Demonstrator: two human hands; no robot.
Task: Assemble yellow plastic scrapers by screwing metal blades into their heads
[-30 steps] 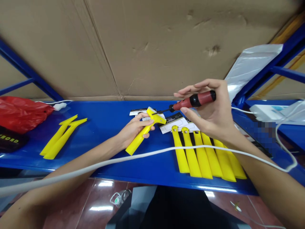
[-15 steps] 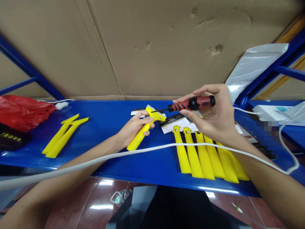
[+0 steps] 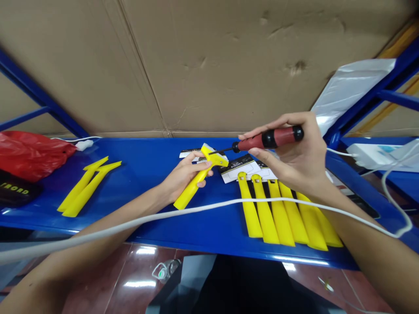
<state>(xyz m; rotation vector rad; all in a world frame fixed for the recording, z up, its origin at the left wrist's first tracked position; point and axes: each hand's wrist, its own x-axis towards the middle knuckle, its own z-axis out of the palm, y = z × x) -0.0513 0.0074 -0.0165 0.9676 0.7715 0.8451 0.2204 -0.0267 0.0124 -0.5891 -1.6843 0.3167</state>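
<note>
My left hand (image 3: 181,176) is wrapped around the handle of a yellow scraper (image 3: 191,188), its head tilted up and away from me. In my right hand (image 3: 304,163) is a red and black screwdriver (image 3: 253,143), gripped between thumb and fingers. Its shaft points left, and the tip meets the scraper's head near one end; a small screw shows near the other end. Below my right hand lie several yellow handles (image 3: 281,218) in a row, some with square openings at their far ends. Two yellow scrapers (image 3: 85,191) rest together at the left.
Printed cards (image 3: 240,169) lie on the blue table (image 3: 196,237) behind the handles. A white cable (image 3: 203,206) crosses in front of both forearms. A red plastic bag (image 3: 36,152) sits at far left, a white box (image 3: 369,155) at right. Cardboard (image 3: 209,78) stands behind.
The screwdriver's handle has turned about its length and shifted slightly right with my right hand. Its tip remains at the scraper's head, and my left hand has hardly moved.
</note>
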